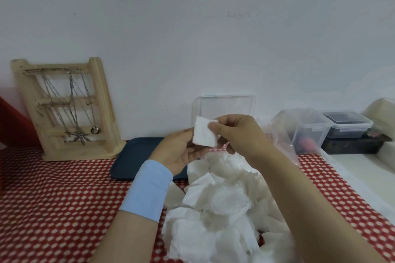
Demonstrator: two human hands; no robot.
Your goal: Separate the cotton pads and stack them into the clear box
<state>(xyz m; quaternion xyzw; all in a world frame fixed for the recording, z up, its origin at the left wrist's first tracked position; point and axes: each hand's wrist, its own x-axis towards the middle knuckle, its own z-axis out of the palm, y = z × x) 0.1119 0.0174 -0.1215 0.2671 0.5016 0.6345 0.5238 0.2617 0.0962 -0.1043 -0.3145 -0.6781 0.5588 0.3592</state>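
Cotton pad (204, 134), white, square, soft-edged, pinched between both hands' fingers (213, 127).

The cotton pads (224, 203) lie before the clear box (224, 107), a tray (132, 156) left of them, a necklace stand (103, 102) farther left.

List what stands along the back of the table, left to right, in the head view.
Wooden jewellery stand, dark blue tray, clear box, clear plastic tub, dark-filled tub.
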